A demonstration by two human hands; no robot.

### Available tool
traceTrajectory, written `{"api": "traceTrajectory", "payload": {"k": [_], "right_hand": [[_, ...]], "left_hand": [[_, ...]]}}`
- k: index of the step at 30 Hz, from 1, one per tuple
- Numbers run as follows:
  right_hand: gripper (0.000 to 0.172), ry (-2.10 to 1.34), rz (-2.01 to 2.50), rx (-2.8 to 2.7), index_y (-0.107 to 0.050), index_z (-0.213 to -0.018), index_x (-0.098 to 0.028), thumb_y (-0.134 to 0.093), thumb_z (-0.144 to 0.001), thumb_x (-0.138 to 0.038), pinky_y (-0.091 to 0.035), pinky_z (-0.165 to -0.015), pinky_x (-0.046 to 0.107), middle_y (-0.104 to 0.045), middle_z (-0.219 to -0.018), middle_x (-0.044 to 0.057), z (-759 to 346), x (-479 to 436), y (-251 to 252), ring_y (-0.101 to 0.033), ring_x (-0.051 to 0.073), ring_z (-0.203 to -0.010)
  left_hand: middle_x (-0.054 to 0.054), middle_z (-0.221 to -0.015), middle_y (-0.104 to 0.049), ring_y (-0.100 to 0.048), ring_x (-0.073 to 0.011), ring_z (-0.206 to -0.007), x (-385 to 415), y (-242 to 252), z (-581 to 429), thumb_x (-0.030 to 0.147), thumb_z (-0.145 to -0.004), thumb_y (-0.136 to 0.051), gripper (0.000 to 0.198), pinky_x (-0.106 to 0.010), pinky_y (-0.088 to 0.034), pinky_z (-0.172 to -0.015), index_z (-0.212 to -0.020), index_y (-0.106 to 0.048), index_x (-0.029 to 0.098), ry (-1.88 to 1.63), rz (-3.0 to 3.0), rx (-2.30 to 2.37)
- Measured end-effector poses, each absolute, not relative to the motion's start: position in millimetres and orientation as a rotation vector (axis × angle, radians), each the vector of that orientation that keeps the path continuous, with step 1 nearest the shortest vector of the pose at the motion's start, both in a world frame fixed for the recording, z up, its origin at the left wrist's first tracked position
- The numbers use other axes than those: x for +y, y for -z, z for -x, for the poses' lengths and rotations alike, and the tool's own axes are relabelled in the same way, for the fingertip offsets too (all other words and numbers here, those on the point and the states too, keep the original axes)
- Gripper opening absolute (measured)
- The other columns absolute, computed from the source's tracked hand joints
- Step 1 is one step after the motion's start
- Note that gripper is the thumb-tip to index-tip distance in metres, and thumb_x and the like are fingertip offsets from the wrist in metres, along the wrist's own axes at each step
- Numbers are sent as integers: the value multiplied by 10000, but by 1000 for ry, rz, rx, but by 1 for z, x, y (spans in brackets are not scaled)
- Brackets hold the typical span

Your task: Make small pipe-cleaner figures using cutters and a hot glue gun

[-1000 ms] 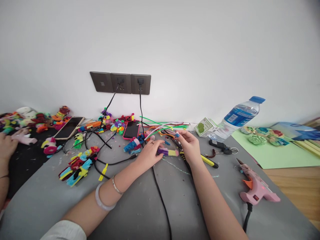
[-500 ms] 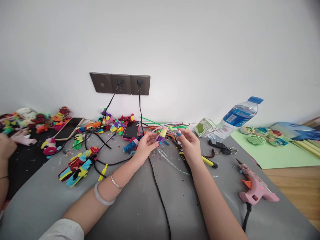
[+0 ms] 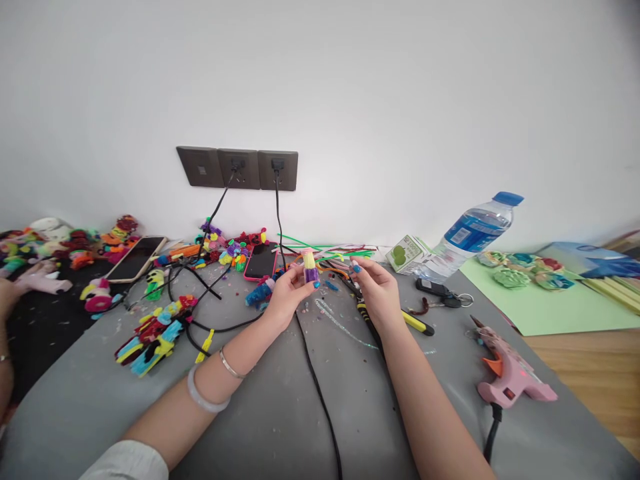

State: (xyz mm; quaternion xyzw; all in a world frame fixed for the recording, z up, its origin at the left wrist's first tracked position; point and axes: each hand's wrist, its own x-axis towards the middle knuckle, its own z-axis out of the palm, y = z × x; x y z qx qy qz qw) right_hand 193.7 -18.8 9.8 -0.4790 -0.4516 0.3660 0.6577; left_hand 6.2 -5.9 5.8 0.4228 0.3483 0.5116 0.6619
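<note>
My left hand [image 3: 289,293] holds a small purple, pink and yellow pipe-cleaner figure [image 3: 310,265] upright, pinched between thumb and fingers. My right hand [image 3: 379,291] hovers just to its right, fingers curled and pinching a thin strand from the pile of loose pipe cleaners [image 3: 334,257] behind it. Both hands are raised a little over the grey table cover [image 3: 280,413]. A black cable [image 3: 320,393] runs beneath them toward me.
A pink glue gun [image 3: 510,377] lies at the right, a water bottle [image 3: 463,237] and green paper [image 3: 555,303] behind it. Two phones [image 3: 136,257] [image 3: 261,260], finished figures [image 3: 155,333], a yellow knife [image 3: 415,321] and keys [image 3: 443,293] lie about. Another person's hand [image 3: 7,297] is at far left.
My left hand lifted the figure off the table and turned it from lying flat to upright. My right hand stayed close beside it. The other person's hand drew back left.
</note>
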Motion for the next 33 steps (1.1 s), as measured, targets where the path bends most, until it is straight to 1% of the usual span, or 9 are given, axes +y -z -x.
{"api": "traceTrajectory", "payload": {"k": [5, 7, 10, 15, 18, 23, 25, 28, 33], "right_hand": [[288, -871, 1080, -986, -746, -930, -223, -753, -736, -437, -524, -671, 302, -728, -1006, 62, -193, -20, -13, -643, 172, -778], [282, -888, 1071, -978, -749, -925, -228, -760, -730, -432, -519, -673, 300, -729, -1008, 57, -193, -21, -13, -635, 163, -763], [268, -914, 1046, -971, -749, -913, -231, -772, -722, -419, -512, -680, 296, -729, -1007, 49, -192, -21, -13, -625, 152, -745], [258, -980, 1004, -1037, -744, -893, -236, -783, -721, -425, -496, -665, 282, -727, -905, 28, -191, -22, -16, -618, 149, -726], [235, -978, 957, -1039, -742, -880, -248, -791, -720, -414, -472, -623, 258, -725, -866, 16, -190, -23, -18, -621, 149, -737], [181, -993, 950, -1105, -732, -877, -257, -772, -750, -380, -442, -545, 257, -737, -932, 30, -188, -27, -19, -623, 158, -710], [158, -1013, 931, -1128, -730, -863, -257, -769, -754, -365, -448, -536, 261, -734, -974, 34, -187, -28, -19, -611, 148, -680], [151, -1040, 911, -1129, -729, -853, -255, -773, -749, -354, -462, -527, 264, -728, -1018, 38, -186, -28, -19, -594, 135, -646], [205, -1048, 925, -1105, -724, -878, -248, -786, -731, -377, -496, -554, 278, -735, -976, 41, -186, -27, -19, -607, 151, -663]], "left_hand": [[-80, -1192, -649, -649, -201, -1034, -4, -2, -6, 270, -659, -792, 465, -372, -500, -961, -1091, -636, 190, -1200, -1071, 783], [-91, -1201, -643, -649, -214, -1037, -4, -1, -5, 270, -666, -781, 456, -377, -510, -944, -1089, -634, 183, -1188, -1122, 777], [-102, -1124, -653, -643, -236, -1036, -6, -3, -5, 253, -683, -763, 419, -384, -526, -916, -1073, -637, 163, -1181, -1274, 784], [-107, -1199, -531, -601, -230, -1090, -13, -7, -3, 183, -739, -707, 323, -351, -577, -844, -1057, -653, 191, -1228, -1586, 794], [-91, -1199, -488, -615, -202, -1043, -15, -8, -2, 139, -752, -693, 286, -351, -596, -819, -1027, -653, 205, -1258, -1733, 809], [-73, -1170, -471, -624, -177, -978, -16, -8, -2, 88, -739, -699, 315, -320, -608, -757, -1017, -618, 212, -1262, -1871, 832], [-69, -1161, -466, -621, -165, -934, -17, -8, -2, 71, -724, -704, 324, -295, -603, -712, -1000, -603, 209, -1234, -1897, 848], [-64, -1162, -467, -607, -138, -867, -18, -10, -3, 38, -709, -698, 357, -275, -587, -689, -1001, -580, 208, -1206, -1926, 862], [-51, -1127, -502, -561, -105, -764, -20, -13, -3, 50, -720, -696, 419, -261, -546, -696, -1055, -504, 213, -1251, -1983, 888]]}}
